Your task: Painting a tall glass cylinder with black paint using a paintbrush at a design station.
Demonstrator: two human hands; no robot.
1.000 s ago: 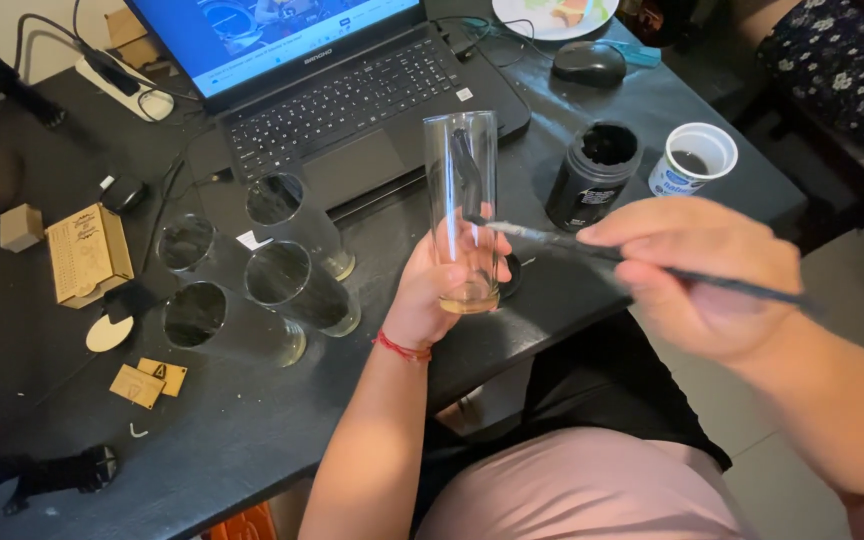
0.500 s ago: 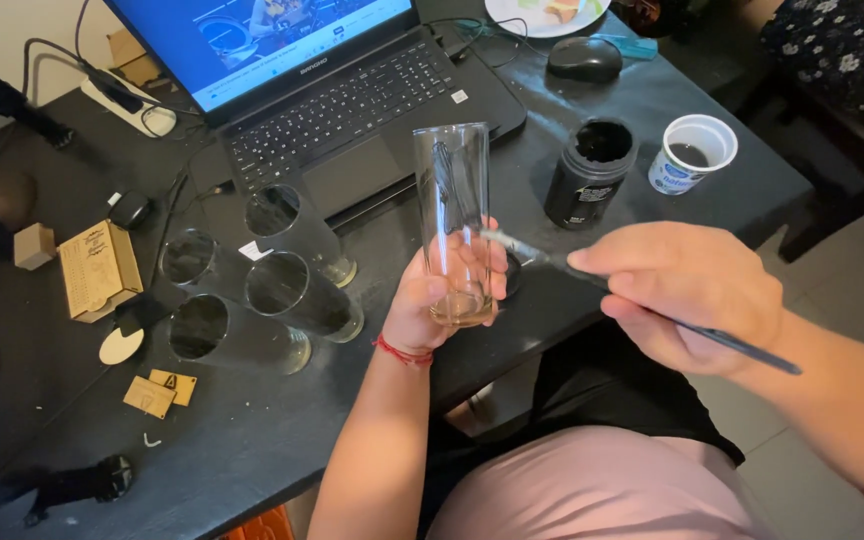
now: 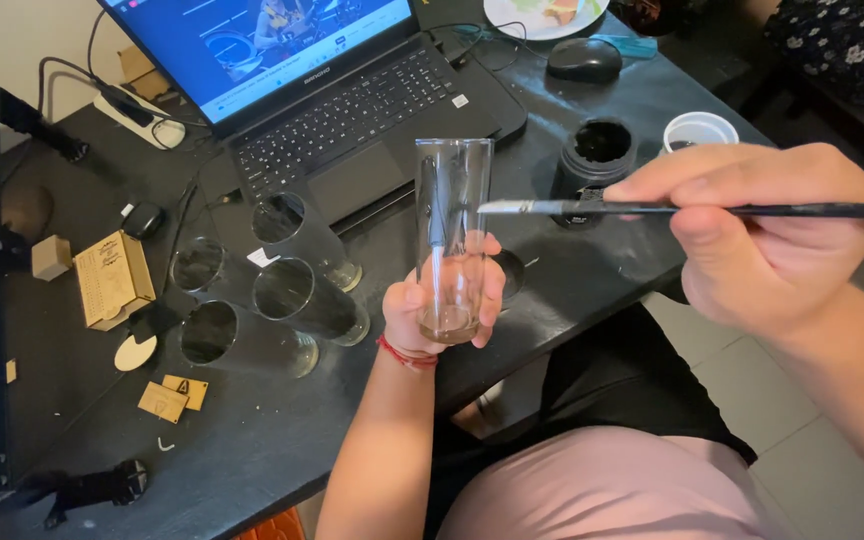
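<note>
Left hand (image 3: 442, 310) grips a tall clear cylindrical glass (image 3: 452, 240) upright above the black desk (image 3: 282, 440). Right hand (image 3: 762, 240) pinches a thin black-handled paintbrush (image 3: 672, 208), bristles just beside the glass rim.

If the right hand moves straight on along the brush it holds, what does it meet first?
Probably the clear glass held upright by the left hand: the right hand points the paintbrush at its side, though depth is unclear.
</note>
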